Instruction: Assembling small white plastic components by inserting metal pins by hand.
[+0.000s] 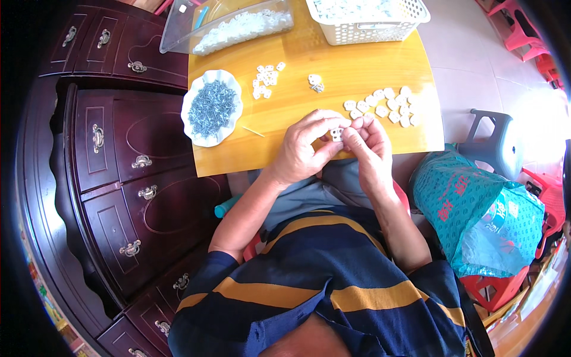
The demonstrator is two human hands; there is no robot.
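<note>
A small white plastic piece with dark holes [337, 134] is pinched between my two hands above the table's near edge. My left hand [300, 147] grips it from the left with thumb and fingers. From the right, my right hand [372, 146] closes thumb and fingertips on the same piece. Just beyond lies a small pile of a white piece and metal screws [316, 83]. Rounded white pieces [394, 107] are spread to the right, and smaller white pieces [266, 78] form a loose group to the left. A scalloped white dish [236, 113] holds many grey screws [212, 108].
The yellow wooden table [285, 113] carries a clear bin [178, 35] of white parts and a white perforated basket [380, 33] at its far side. A thin yellow stick [254, 131] lies near the dish. Dark wooden drawers [137, 149] stand left; a teal bag [458, 202] and grey stool [496, 143] stand right.
</note>
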